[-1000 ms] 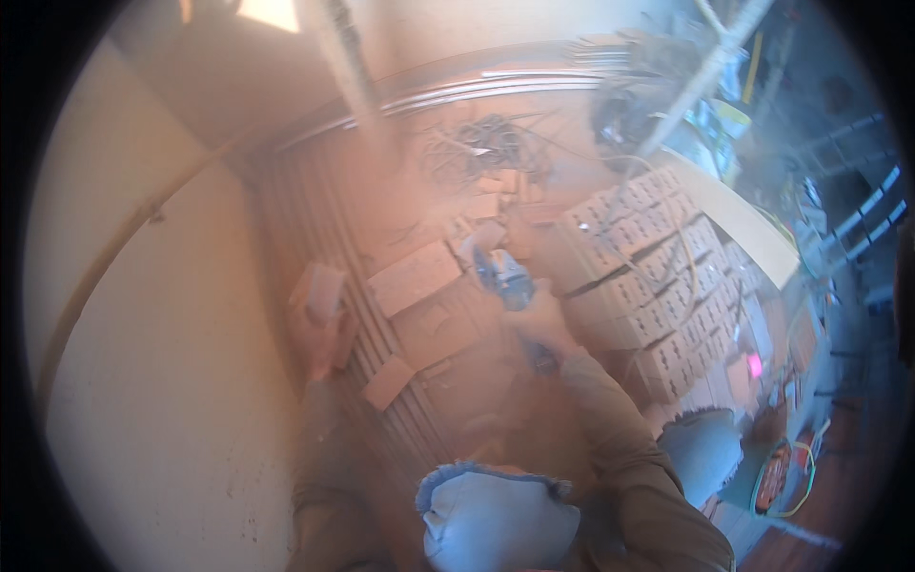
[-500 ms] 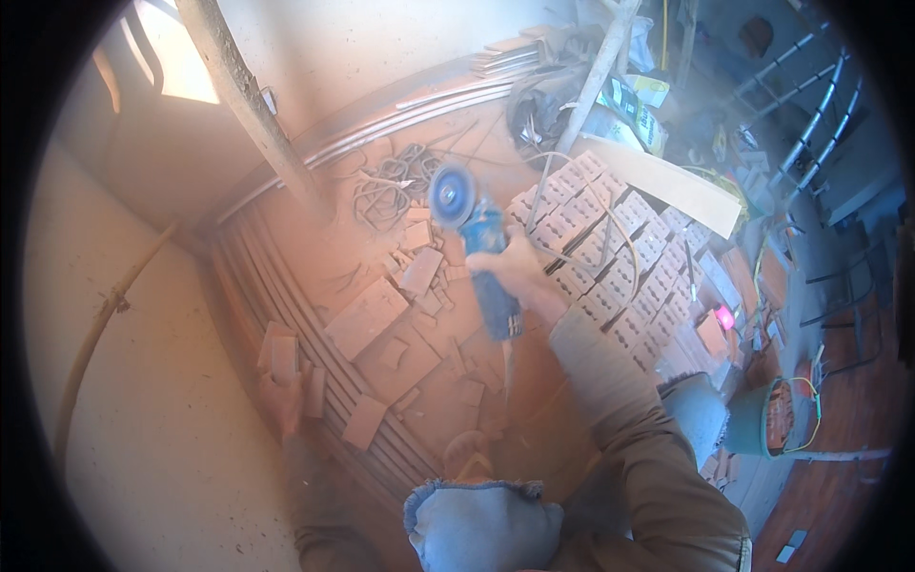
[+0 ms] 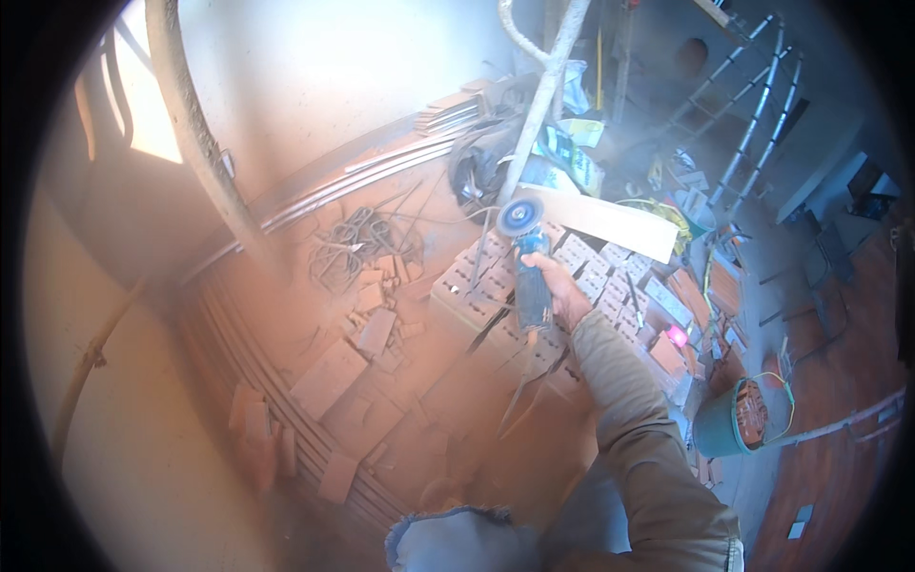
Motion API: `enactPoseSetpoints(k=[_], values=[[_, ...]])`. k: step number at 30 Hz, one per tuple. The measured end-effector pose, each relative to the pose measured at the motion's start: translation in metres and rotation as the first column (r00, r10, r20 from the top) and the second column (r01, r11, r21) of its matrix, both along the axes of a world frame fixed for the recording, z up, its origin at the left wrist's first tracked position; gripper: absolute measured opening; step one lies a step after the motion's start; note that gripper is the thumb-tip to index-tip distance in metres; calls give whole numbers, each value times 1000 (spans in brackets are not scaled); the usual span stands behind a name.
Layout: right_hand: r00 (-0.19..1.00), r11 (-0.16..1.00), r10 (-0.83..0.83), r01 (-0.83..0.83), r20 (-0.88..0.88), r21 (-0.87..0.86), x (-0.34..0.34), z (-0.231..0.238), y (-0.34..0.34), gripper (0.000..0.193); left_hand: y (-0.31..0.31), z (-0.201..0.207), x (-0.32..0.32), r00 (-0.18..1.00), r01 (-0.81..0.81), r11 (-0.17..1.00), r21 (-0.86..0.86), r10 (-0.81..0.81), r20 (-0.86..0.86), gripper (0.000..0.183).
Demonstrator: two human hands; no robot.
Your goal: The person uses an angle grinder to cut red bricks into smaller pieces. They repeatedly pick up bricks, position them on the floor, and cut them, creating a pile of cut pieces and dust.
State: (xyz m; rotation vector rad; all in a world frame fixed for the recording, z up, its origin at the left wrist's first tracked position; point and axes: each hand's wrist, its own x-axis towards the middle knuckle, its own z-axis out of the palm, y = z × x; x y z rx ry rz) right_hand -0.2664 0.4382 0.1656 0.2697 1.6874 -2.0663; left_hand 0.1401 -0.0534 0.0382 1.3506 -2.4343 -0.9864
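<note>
My right hand (image 3: 565, 292) is wrapped round the body of a blue angle grinder (image 3: 532, 286). The grinder's round disc (image 3: 519, 217) faces up, over the far edge of a block of stacked hollow bricks (image 3: 477, 297). From its rear end a cord trails down toward the dusty floor. Low at the left, my left hand (image 3: 259, 465) is dim in the reddish dust. It is close against a few small upright tile pieces (image 3: 255, 419) by the wall; its fingers are too blurred to make out.
Broken tiles (image 3: 329, 377) and a coiled cable (image 3: 357, 238) lie on the floor. Long strips (image 3: 276, 381) run along the left wall. A wooden pole (image 3: 205, 143) leans at the back. To the right stand a green bucket (image 3: 720, 424) and a metal ladder (image 3: 753, 133).
My right hand has carried the grinder right, from over the tile rubble to over the bricks. The view has shifted rightward. My left hand stays by the same tile pieces, now dimmer.
</note>
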Motion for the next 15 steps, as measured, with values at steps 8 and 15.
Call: enactPoseSetpoints(k=[8,15], values=[[998,974,-14,29,-68,226,32,24,-17,33,-7,5,0,999,0,1000,-20,1,45,60],[990,917,34,23,-134,398,19,15,1,40,-2,3,5,999,-3,1000,-9,3,46,59]])
